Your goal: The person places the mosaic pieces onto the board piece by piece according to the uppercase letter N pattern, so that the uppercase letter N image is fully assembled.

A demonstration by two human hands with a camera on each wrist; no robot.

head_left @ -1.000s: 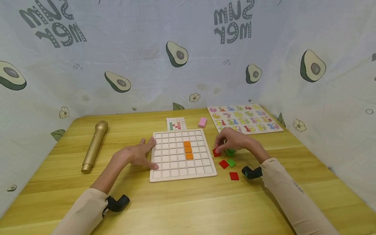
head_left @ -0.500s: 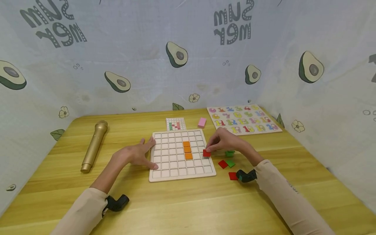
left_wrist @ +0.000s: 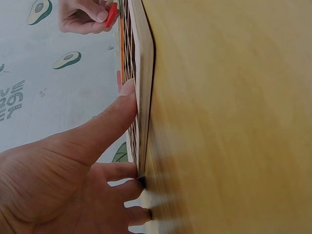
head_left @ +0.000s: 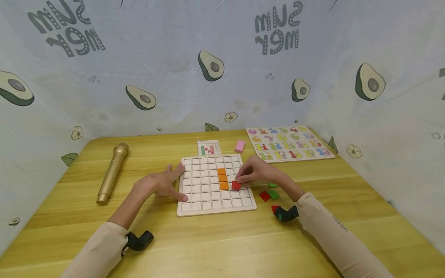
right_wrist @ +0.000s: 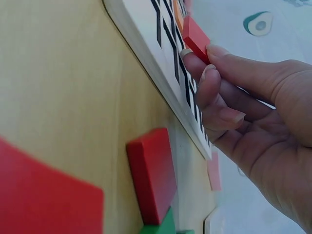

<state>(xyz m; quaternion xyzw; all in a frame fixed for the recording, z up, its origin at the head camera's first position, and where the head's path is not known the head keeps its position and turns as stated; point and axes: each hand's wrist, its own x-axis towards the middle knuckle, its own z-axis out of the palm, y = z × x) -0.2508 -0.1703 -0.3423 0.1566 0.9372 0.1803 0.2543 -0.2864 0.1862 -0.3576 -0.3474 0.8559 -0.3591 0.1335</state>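
Observation:
A white grid board (head_left: 198, 205) lies on the wooden table, with several orange square tiles (head_left: 223, 178) in one column of its cells. My right hand (head_left: 256, 172) pinches a red square tile (head_left: 236, 185) between thumb and fingertips, over the board just right of the orange column. In the right wrist view that red tile (right_wrist: 196, 39) is tilted, held by one edge. My left hand (head_left: 162, 183) rests at the board's left edge with fingers spread; in the left wrist view its thumb (left_wrist: 114, 117) lies on the rim and the other fingers reach along the side.
Loose red tiles (head_left: 265, 196) and green tiles (head_left: 274, 194) lie right of the board, partly under the right forearm. Behind it are a small pattern card (head_left: 209, 147) and a pink block (head_left: 240, 146). A number board (head_left: 290, 143) lies back right, a gold microphone (head_left: 112, 173) at left.
My right hand has picked up the red tile from the table right of the board and carried it left over the grid. The left hand has stayed at the board's edge.

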